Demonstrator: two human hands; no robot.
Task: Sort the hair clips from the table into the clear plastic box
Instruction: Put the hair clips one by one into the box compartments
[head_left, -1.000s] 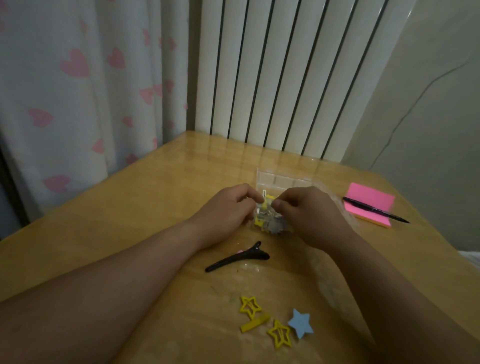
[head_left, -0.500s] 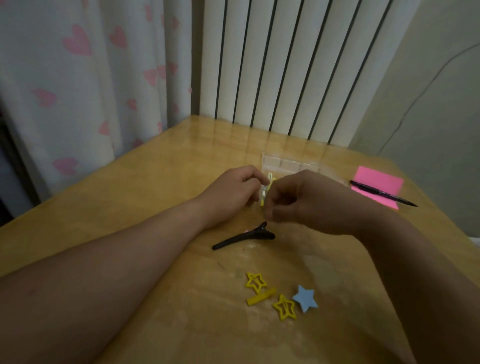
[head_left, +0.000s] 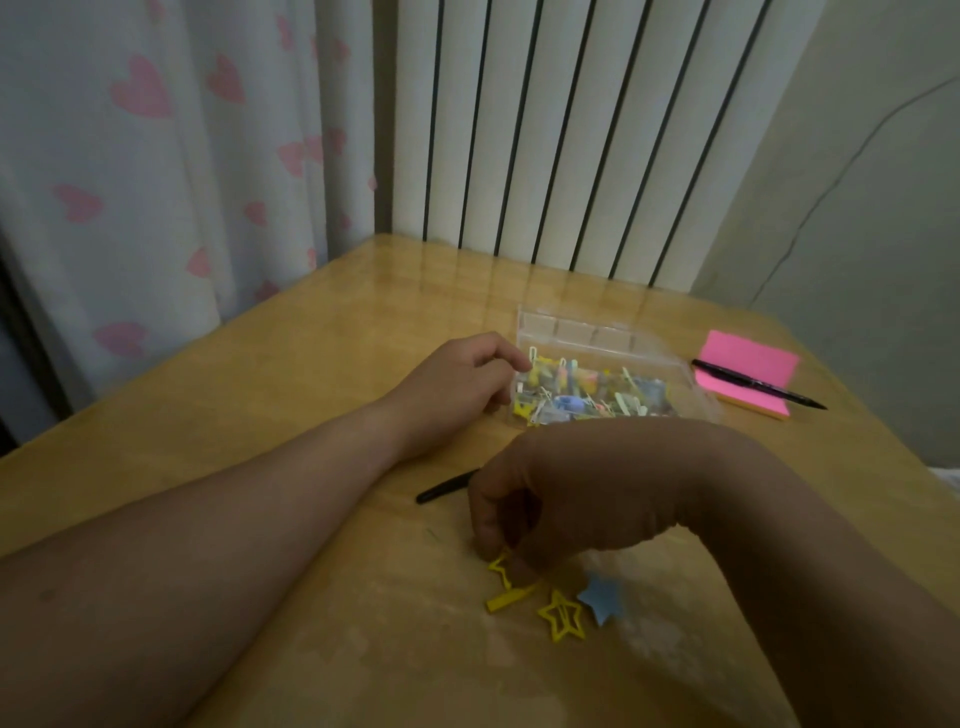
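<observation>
the right hand (head_left: 561, 499) has its fingers (head_left: 485, 525) curled down on the yellow star clip (head_left: 497, 570) on the table (head_left: 311, 364), hold unclear; pinch its edge, lift straight up, then carry it to the clear plastic box (head_left: 571, 328).

We count two yellow outline star clips (head_left: 561, 616); one yellow bar clip (head_left: 506, 601); one blue star clip (head_left: 602, 600); one long black clip (head_left: 444, 488), part hidden; one clear plastic box (head_left: 571, 330), contents too jumbled to count; one pink note pad (head_left: 748, 366); one black pen (head_left: 753, 385).
</observation>
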